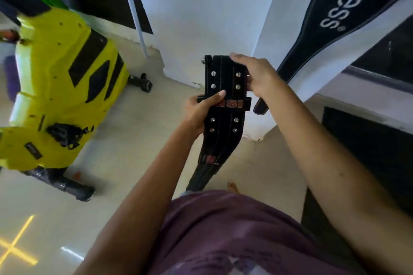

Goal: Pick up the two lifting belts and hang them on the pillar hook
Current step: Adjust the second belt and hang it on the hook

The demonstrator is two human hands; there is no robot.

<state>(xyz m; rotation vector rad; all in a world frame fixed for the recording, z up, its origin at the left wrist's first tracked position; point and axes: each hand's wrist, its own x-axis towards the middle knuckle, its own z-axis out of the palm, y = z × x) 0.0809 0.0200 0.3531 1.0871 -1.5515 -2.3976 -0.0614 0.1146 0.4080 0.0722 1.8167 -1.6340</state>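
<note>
A black leather lifting belt (223,82) with silver rivets and red letters is held upright in front of a white pillar (201,18). My left hand (201,107) grips its left edge at the loop, thumb across the front. My right hand (254,76) clasps its upper right edge near the buckle. The belt's tail hangs down toward my legs. A second black belt (335,13) with white lettering hangs against the pillar's right face, its narrow end (260,107) dangling below my right wrist. The hook itself is out of view.
A yellow and black exercise machine (60,91) stands on the tiled floor at the left, its black feet (143,82) near the pillar base. A dark mat (366,152) lies at the right by a wall. My bare foot (233,186) shows below the belt.
</note>
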